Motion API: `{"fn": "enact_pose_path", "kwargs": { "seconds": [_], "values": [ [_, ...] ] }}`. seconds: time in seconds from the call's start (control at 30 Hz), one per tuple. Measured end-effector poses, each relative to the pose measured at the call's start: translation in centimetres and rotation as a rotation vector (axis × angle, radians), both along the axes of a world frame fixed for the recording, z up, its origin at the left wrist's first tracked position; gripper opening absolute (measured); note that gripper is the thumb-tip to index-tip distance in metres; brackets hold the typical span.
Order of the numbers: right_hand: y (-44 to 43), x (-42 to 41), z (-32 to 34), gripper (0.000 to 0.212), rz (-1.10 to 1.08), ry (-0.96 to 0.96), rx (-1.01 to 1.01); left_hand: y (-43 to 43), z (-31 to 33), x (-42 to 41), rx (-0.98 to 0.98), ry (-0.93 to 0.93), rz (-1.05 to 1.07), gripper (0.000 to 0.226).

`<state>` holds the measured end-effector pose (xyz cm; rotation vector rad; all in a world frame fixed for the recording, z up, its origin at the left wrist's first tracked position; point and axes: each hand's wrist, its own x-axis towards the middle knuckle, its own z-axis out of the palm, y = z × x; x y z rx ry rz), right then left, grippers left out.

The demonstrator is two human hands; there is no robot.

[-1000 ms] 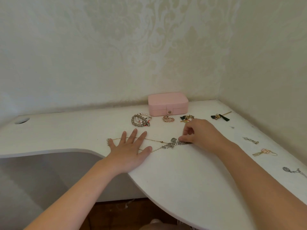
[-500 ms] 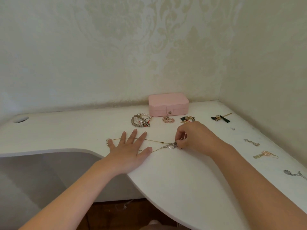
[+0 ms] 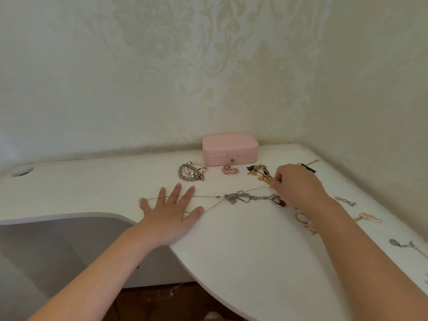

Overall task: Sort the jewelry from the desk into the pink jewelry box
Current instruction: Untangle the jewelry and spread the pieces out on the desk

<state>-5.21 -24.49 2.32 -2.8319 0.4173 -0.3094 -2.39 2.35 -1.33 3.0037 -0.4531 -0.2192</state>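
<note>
The pink jewelry box (image 3: 230,148) stands closed at the back of the white desk (image 3: 254,251), against the wall. My left hand (image 3: 172,210) lies flat with spread fingers on a thin gold chain (image 3: 208,196). My right hand (image 3: 297,185) pinches a fine chain that runs down-left to a silver pendant cluster (image 3: 240,197). A dark oval pendant (image 3: 279,202) lies just below my right hand. Beaded bracelets (image 3: 191,171), a pink bead piece (image 3: 229,169) and gold and green ornaments (image 3: 260,172) lie in front of the box.
Along the desk's right side lie a silver earring (image 3: 345,201), a pink and gold earring (image 3: 367,217), rings (image 3: 302,217) and a silver piece (image 3: 398,243). A green-tasselled pin (image 3: 306,166) sits behind my right hand. A cable hole (image 3: 22,171) is far left. The desk edge curves inward.
My right hand has moved right and back, drawing a fine chain taut away from the silver pendant cluster. The pendant and rings it covered now show. My left hand has stayed put.
</note>
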Motion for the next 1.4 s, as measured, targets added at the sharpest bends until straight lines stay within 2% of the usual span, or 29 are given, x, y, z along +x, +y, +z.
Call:
{"fn": "enact_pose_path", "kwargs": {
  "seconds": [0.1, 0.17, 0.23, 0.33, 0.43, 0.53, 0.63, 0.73, 0.9, 1.1, 1.27, 1.4],
  "values": [
    [0.6, 0.3, -0.3, 0.014, -0.082, 0.033, -0.004, 0.2, 0.1, 0.3, -0.002, 0.002, 0.033, 0.065],
    [1.4, 0.3, -0.4, 0.012, -0.063, 0.039, -0.058, 0.1, 0.1, 0.4, 0.004, 0.003, 0.056, 0.066],
    [2.4, 0.4, -0.9, 0.021, 0.052, -0.043, -0.047, 0.0, 0.1, 0.4, 0.010, 0.006, 0.068, 0.067],
    [4.6, 0.4, -1.2, 0.029, 0.342, -0.169, 0.165, -0.1, 0.2, 0.3, 0.017, -0.001, 0.068, 0.066],
    [6.6, 0.9, -1.5, 0.029, 0.511, -0.110, 0.141, -0.4, 0.2, -0.3, -0.001, -0.065, 0.051, 0.060],
    [6.8, 1.2, -1.1, 0.018, 0.479, -0.122, 0.086, -1.8, 0.2, -0.9, -0.109, -0.182, -0.110, 0.055],
    [6.7, 1.3, -0.9, 0.017, 0.472, -0.132, -0.001, -3.9, 0.1, -1.0, -0.242, -0.126, -0.301, 0.053],
    [6.8, 1.5, -1.0, 0.014, 0.480, -0.078, -0.073, -5.4, -0.3, -0.7, -0.165, -0.068, -0.298, 0.058],
    [6.1, 1.5, -0.7, 0.016, 0.457, 0.006, 0.122, -5.5, -0.4, -0.7, -0.078, -0.034, -0.263, 0.067],
    [5.3, 1.2, -0.8, 0.004, 0.476, 0.021, 0.260, -5.6, -0.3, -0.7, -0.068, -0.025, -0.255, 0.065],
    [4.8, 1.1, -0.9, 0.012, 0.469, 0.016, 0.280, -5.7, -0.3, -0.8, -0.064, -0.024, -0.246, 0.063],
    [4.3, 0.8, -1.1, 0.015, 0.444, -0.030, 0.411, -5.7, -0.3, -0.8, -0.062, -0.020, -0.242, 0.063]
  ]
}}
